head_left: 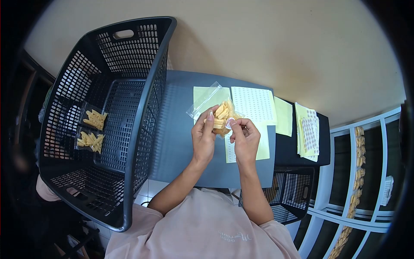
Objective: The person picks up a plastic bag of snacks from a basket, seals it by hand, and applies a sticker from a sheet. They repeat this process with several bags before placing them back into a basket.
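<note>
A clear plastic bag of pale yellow snack sticks [223, 110] is held up over the grey table. My left hand [204, 140] grips it from the left, thumb across the front, and the bag's clear flap [206, 101] sticks out to the upper left. On the right side of the bag, a round pinkish-white sticker [230, 123] sits under the thumb and fingertips of my right hand [245, 139], which are closed on it. Beneath the hands lie yellow backing sheets [263, 140] and a sheet of round stickers [253, 105].
A large dark basket [148, 108] stands left, holding two bags of snack sticks [92, 129]. Right are stacked sticker sheets [309, 131], a lower black basket [288, 192] and a white rack [376, 164] with rows of bagged snacks. A wall [258, 39] rises behind the table [172, 159].
</note>
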A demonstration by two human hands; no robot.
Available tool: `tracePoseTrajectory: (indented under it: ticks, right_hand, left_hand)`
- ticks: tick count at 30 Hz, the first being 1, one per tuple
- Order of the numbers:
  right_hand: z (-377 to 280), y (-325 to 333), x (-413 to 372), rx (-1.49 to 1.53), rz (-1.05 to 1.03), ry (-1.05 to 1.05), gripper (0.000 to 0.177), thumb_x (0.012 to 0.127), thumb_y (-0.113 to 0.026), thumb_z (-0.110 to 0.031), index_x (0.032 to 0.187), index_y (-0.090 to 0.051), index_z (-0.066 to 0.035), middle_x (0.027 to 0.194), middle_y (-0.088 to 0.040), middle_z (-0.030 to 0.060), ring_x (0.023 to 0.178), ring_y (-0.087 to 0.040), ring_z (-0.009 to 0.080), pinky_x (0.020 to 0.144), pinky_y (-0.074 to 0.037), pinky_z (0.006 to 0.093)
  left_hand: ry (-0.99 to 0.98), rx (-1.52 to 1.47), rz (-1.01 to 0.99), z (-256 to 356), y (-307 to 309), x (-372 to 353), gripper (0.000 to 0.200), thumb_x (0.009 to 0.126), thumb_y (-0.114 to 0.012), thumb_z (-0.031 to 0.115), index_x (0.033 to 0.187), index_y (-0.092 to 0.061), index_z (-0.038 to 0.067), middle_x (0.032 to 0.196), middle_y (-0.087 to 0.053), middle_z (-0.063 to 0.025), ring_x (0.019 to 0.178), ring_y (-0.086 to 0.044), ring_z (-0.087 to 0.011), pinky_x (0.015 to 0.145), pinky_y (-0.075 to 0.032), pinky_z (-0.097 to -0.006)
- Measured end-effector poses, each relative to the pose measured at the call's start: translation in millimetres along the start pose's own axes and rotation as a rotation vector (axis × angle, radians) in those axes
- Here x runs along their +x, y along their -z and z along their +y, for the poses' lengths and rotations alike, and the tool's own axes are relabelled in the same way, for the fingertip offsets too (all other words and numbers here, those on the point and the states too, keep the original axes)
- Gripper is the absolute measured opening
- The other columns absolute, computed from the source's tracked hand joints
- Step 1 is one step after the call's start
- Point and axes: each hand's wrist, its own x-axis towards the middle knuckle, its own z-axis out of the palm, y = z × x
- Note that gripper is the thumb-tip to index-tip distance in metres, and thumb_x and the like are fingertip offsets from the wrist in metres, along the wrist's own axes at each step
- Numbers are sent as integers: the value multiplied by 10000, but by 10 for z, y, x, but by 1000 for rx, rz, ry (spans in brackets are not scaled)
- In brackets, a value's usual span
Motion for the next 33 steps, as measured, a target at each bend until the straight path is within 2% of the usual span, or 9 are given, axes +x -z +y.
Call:
tracePoseTrajectory:
  ticks: [4, 7, 9, 15, 21, 23, 25, 26, 33]
  right_hand:
    - [-56, 26, -17, 43, -7, -66, 151, 858, -712, -96, 836, -608, 10, 694, -556, -2, 639, -472, 41, 551, -395, 196]
    - [61, -4, 16, -52, 27, 59, 159, 844, -725, -79, 806, -601, 13, 703, -544, -2, 619, -455, 39, 519, -384, 192]
    - [91, -10, 23, -234, 63, 298, 198, 828, -741, -61, 879, -566, 14, 747, -516, 8, 609, -441, 43, 524, -393, 197]
    - [111, 87, 52, 38, 25, 84, 386, 839, -741, -90, 1069, -438, -22, 949, -468, 67, 750, -492, 79, 567, -451, 219]
    - [90, 153, 9, 13, 11, 133, 468, 862, -727, -131, 1197, -432, 11, 1157, -477, 145, 896, -551, 147, 640, -510, 236]
    - [35, 79, -49, -30, -14, 158, 463, 868, -721, -108, 1218, -456, 39, 1165, -539, 165, 912, -598, 158, 674, -526, 238]
    - [33, 62, -46, 33, -111, -1, 374, 862, -728, -85, 1143, -524, 57, 1053, -619, 144, 866, -638, 152, 688, -533, 242]
    - [86, 71, -26, 37, -103, 96, 305, 859, -728, -60, 1083, -568, 69, 950, -657, 117, 810, -654, 143, 691, -537, 247]
    - [176, 203, -48, 113, -198, 55, 340, 871, -706, -39, 1149, -558, 89, 998, -652, 133, 860, -649, 138, 708, -535, 242]
  left_hand:
    - [-4, -30, -3, 21, -5, 2, 380, 1042, -447, 235, 1282, -538, -46, 1176, -605, -122, 1028, -599, -149, 876, -503, -288]
    - [14, -28, -21, 19, -31, -35, 383, 1043, -442, 231, 1285, -531, -52, 1185, -601, -131, 1044, -601, -159, 883, -508, -298]
    - [23, -28, -30, 14, -27, -30, 384, 1043, -440, 229, 1287, -526, -56, 1190, -599, -137, 1057, -600, -164, 888, -510, -303]
    - [104, -109, -59, 25, 92, 41, 388, 1041, -444, 220, 1295, -511, -65, 1200, -590, -146, 1078, -595, -168, 903, -513, -313]
    - [83, -21, -5, 27, 177, 92, 372, 1039, -456, 220, 1275, -533, -57, 1166, -605, -124, 1033, -606, -138, 857, -525, -278]
    - [110, 30, -98, 16, 162, 64, 361, 1035, -455, 213, 1257, -538, -59, 1138, -615, -114, 1008, -629, -153, 835, -541, -290]
    - [97, 48, -107, 39, 128, 46, 354, 1035, -455, 213, 1235, -553, -62, 1126, -629, -121, 1003, -635, -152, 838, -541, -289]
    - [115, 48, -95, 41, 148, 61, 353, 1034, -464, 218, 1228, -564, -59, 1106, -637, -116, 972, -636, -140, 812, -539, -270]
    - [194, -47, -68, 46, 201, 97, 347, 1032, -467, 216, 1201, -574, -69, 1073, -656, -130, 945, -656, -151, 783, -552, -265]
